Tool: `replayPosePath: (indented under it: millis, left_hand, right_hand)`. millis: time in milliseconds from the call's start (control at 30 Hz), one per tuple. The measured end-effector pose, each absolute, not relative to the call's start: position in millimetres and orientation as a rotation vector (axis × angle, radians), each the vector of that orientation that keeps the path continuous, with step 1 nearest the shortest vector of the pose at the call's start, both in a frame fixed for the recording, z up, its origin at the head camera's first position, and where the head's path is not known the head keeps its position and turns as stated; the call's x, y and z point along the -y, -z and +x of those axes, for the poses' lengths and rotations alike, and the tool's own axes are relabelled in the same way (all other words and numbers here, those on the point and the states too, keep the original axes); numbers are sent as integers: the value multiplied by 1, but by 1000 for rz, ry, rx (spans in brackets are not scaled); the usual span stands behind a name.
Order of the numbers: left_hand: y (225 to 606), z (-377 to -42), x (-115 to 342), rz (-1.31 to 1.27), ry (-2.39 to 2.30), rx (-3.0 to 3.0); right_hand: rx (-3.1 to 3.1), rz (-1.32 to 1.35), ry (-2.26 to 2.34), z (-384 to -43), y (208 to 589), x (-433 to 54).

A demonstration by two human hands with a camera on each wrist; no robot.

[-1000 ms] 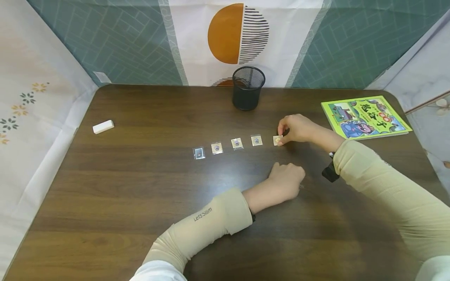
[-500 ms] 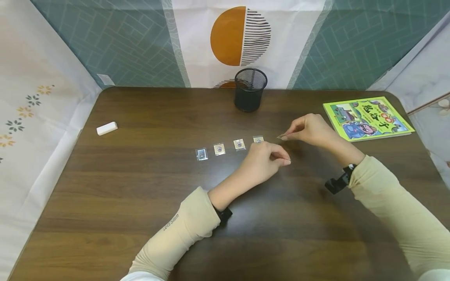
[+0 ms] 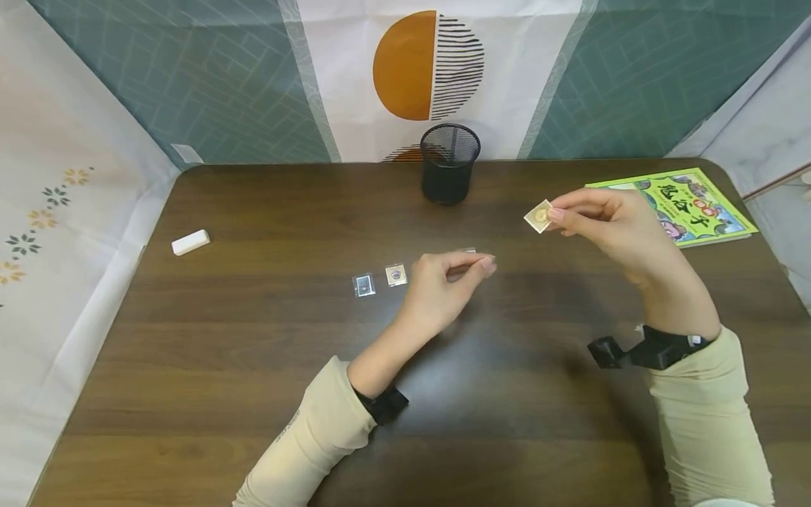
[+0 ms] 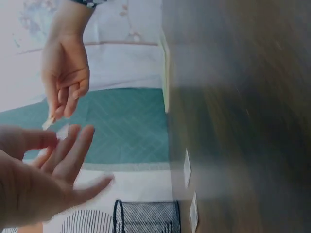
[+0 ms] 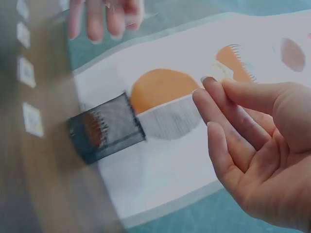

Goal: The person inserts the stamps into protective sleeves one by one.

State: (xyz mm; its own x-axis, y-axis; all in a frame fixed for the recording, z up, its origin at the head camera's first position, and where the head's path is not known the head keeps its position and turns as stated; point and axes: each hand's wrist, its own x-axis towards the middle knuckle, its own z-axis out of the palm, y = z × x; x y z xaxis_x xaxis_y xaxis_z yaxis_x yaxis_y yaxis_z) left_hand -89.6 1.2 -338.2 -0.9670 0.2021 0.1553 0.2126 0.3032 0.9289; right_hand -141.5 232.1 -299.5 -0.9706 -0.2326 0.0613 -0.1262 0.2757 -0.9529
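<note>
My right hand (image 3: 624,222) is raised above the table, pinching a small cream square (image 3: 538,216) like a stamp between thumb and fingers. My left hand (image 3: 443,285) hovers over the row of squares. Its thumb and fingertips pinch a small, clear, plastic-looking piece (image 4: 63,131), blurred in the wrist views. On the table lie a dark-framed square (image 3: 364,285) and a cream square (image 3: 395,274), both in clear sleeves. Two more, a nearer square (image 5: 32,119) and its neighbour (image 5: 26,72), show in the right wrist view; the left hand mostly covers these in the head view.
A black mesh pen holder (image 3: 450,165) stands at the back of the brown table (image 3: 190,366). A green-yellow book (image 3: 703,204) lies at the back right, partly behind the right hand. At the left is a white eraser-like block (image 3: 190,242).
The right hand has lifted the cream square off the table and carried it up and to the right. The left hand has swung left over the row, and its fingertips now pinch forward.
</note>
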Motion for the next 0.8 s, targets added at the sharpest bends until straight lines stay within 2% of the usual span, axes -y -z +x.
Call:
replayPosePath:
  millis: [100, 333, 433, 533, 667, 800]
  left_hand:
    - [334, -89, -1, -360, 1811, 2475]
    - [329, -94, 5, -402, 1710, 2379]
    - [326, -95, 7, -408, 1824, 2307]
    - [322, -93, 8, -322, 1964, 2256]
    - [319, -91, 7, -179, 2046, 2203]
    - [319, -90, 8, -173, 2045, 2158]
  right_hand:
    - [-2334, -416, 1971, -132, 293, -226]
    - [-2603, -466, 1812, -119, 282, -203]
    - [-2550, -515, 1944, -115, 280, -200]
    - [-2485, -578, 2066, -112, 279, -199]
    - [-2618, -591, 1983, -110, 278, -195]
    - [-2726, -592, 1900, -110, 279, -191]
